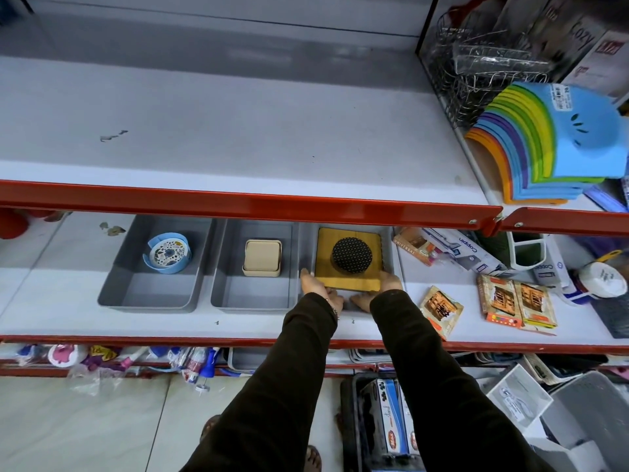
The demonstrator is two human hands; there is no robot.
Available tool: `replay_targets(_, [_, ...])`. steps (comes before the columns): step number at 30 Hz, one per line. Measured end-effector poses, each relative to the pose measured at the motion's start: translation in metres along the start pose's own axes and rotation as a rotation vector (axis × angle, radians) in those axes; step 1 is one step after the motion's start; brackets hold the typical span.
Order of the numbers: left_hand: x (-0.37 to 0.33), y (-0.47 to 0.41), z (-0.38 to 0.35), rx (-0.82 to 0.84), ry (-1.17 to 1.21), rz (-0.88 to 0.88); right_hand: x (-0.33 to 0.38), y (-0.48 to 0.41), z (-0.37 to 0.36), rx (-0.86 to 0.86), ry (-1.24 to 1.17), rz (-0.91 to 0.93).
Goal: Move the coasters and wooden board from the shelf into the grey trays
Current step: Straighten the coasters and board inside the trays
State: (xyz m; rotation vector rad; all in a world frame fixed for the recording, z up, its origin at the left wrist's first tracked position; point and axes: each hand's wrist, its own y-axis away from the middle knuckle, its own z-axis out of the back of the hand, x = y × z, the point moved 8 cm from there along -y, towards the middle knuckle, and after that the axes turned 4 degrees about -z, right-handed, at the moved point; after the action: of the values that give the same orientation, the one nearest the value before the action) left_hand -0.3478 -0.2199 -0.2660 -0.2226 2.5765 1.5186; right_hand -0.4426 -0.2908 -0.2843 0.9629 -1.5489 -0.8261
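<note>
Three grey trays stand side by side on the lower shelf. The left tray (149,287) holds a round blue-and-white coaster set (168,252). The middle tray (253,294) holds a beige square coaster set (262,257). In the right tray (394,253) lies the yellow wooden board (326,264) with a round black coaster stack (351,254) on top. My left hand (320,289) grips the board's near left corner and my right hand (377,289) its near right corner. Both sleeves are dark.
A red-edged upper shelf (238,202) overhangs the trays. Right of the trays lie boxed goods (442,250) and flat packets (517,304). Coloured rainbow boards (544,144) and wire racks (476,63) stand at the upper right. Bins and boxes (384,420) sit on the floor.
</note>
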Motion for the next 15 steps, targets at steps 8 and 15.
replay_targets(8, [0.002,-0.004,0.002,0.028,-0.099,-0.002,-0.01,0.004,-0.001,0.075,-0.526,-0.073])
replay_targets(15, [-0.003,0.004,-0.004,0.143,-0.305,-0.043,0.002,0.017,0.009,0.09,-0.184,0.131])
